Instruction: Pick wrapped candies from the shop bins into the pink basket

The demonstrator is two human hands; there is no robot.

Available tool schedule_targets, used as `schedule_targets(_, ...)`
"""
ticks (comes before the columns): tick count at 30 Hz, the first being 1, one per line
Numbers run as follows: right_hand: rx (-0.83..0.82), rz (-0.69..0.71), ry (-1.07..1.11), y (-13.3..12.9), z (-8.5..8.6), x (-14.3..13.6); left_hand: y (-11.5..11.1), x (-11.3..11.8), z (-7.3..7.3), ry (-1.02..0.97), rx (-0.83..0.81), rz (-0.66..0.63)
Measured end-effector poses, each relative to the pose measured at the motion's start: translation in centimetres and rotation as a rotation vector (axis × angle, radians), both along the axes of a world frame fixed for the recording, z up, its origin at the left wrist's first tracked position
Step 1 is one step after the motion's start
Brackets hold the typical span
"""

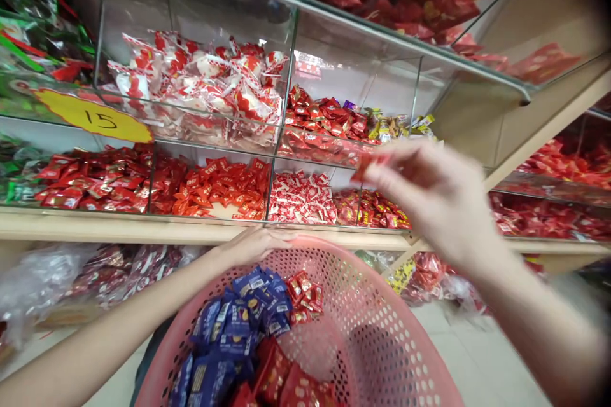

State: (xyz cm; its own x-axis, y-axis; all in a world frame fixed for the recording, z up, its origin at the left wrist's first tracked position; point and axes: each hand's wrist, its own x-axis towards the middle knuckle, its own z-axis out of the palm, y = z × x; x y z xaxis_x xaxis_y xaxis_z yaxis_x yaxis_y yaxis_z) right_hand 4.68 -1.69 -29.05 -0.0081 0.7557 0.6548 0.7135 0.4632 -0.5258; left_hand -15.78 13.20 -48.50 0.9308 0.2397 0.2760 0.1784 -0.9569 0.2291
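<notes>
My left hand [258, 244] grips the far rim of a pink perforated plastic basket [382, 292], fingers over the edge by the shelf. Inside the basket lie blue wrapped packets [238, 311], small red wrapped candies [305, 296] and larger red packets [286, 375]. My right hand [429, 184], blurred, is raised above the basket's right side, before the shelf. A red wrapped candy [368, 166] is pinched between its thumb and fingers. Behind it, a clear compartment holds red candies [329, 117] and yellow-wrapped ones [391, 126].
Glass-fronted shelf bins hold white-and-red wrapped sweets [210, 89], orange-red candies [224, 184] and red-and-white candies [303, 200]. A yellow price tag [95, 116] reads 15. The wooden ledge [95, 227] runs beyond the basket. Plastic bags [48, 280] sit beneath it, above tiled floor [458, 356].
</notes>
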Motion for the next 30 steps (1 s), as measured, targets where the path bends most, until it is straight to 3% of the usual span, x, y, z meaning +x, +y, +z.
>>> schedule_targets(3,-0.459,0.135,0.085,-1.8,-8.7,-0.9,0.1,0.1,-0.2,-0.008,0.002,0.007)
schedule_targets(6,-0.780,0.072,0.185,-1.2,-17.4,0.2,0.0,0.1,-0.2,0.007,0.008,0.028)
schedule_targets(8,-0.840,-0.019,0.138,-0.5,-21.3,1.3,-0.1,0.1,0.0,0.014,0.006,0.037)
schedule_targets(10,-0.843,-0.095,0.048,0.1,-23.4,2.4,-0.1,0.0,0.1,0.008,0.002,0.039)
schedule_targets(14,-0.817,-0.165,0.022,0.7,-24.5,3.0,-0.1,0.1,0.0,-0.002,0.001,0.018)
schedule_targets(19,-0.928,-0.168,0.295,1.1,-24.8,2.2,-0.1,0.1,-0.1,0.009,0.011,0.016)
schedule_targets(23,-1.027,-0.111,0.518,1.2,-24.5,1.6,-0.3,0.1,0.3,0.012,0.005,0.002)
schedule_targets(30,-1.047,-0.056,0.717,1.2,-23.8,1.0,-0.4,0.1,0.4,0.009,0.007,0.005)
